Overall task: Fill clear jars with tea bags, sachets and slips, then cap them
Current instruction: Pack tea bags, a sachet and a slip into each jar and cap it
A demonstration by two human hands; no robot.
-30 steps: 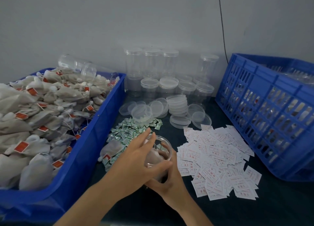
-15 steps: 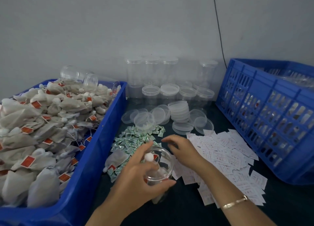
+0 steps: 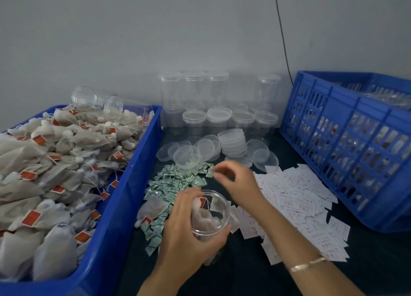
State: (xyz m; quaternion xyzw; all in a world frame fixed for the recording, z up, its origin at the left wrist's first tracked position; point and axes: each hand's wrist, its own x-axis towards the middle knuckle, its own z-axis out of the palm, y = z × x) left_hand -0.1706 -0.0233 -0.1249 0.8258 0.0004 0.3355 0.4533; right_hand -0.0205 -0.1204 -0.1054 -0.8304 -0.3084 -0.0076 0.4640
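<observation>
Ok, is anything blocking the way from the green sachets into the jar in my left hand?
Nothing visible does. The jar is uncapped, mouth up, just beside the sachets. The left hand grips only its wall, and the right hand hovers over the pile, clear of the mouth.

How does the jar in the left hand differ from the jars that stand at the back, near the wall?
The held jar has no lid; the back jars are capped. The held jar contains a tea bag; the back jars look empty. The held jar sits in the grip of the left hand; the back jars stand untouched. Both are clear and round.
</observation>
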